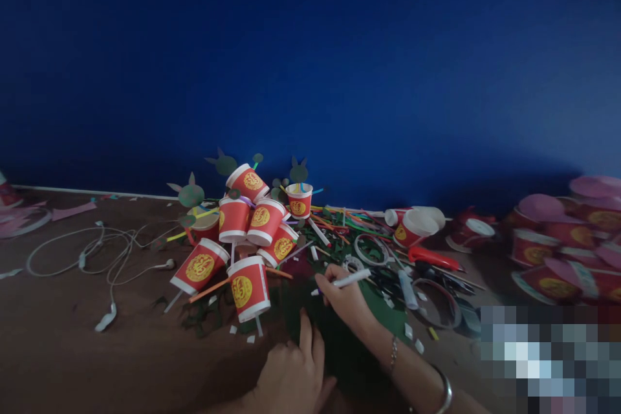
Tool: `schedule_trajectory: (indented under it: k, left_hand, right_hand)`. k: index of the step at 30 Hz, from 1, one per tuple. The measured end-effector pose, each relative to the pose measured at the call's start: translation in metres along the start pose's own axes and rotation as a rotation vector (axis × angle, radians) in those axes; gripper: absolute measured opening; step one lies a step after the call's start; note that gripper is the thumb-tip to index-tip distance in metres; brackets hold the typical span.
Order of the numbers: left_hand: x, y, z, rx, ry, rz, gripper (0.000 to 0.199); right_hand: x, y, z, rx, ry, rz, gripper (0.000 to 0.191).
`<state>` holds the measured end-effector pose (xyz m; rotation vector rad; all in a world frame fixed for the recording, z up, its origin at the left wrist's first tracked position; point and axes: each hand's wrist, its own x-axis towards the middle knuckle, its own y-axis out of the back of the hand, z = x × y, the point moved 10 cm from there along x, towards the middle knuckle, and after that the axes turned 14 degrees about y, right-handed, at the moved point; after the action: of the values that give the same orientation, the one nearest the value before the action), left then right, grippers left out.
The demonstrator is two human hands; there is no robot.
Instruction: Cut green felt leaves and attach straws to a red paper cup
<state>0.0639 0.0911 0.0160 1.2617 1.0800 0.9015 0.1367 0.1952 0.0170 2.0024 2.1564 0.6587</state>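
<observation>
My right hand [342, 301] is closed round a white marker pen [356, 277], holding it slanted over a dark green sheet of paper [388, 317]. A small white piece, perhaps the pen's tip or cap, shows by the fingertips. My left hand [294, 365] rests at the sheet's near left part with its index finger stretched out and the thumb apart; nothing shows in it. Just left of the sheet stands a red paper cup [249, 290] with a yellow emblem. More such cups are heaped behind it, with straws and green paper rabbit heads [191, 194].
Tape rolls [372, 250], a red-handled tool [434, 259], a glue-like tube [407, 289] and paper scraps lie to the right. Tipped cups [416, 228] sit behind. White earphones [105, 318] trail at left. A pile of red cups [557, 279] stands far right, against the blue wall [310, 65] side.
</observation>
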Motion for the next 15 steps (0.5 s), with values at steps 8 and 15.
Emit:
schedule_trajectory:
  k: [8, 15]
  left_hand:
    - [-0.0004, -0.0017, 0.0003, 0.005, 0.001, -0.007, 0.056]
    - [-0.0008, -0.0015, 0.0009, 0.015, 0.003, 0.005, 0.059]
  right_hand:
    - [-0.0013, -0.0038, -0.0007, -0.116, 0.050, -0.027, 0.023]
    - [-0.0012, -0.0038, 0.0001, -0.119, 0.075, -0.007, 0.023]
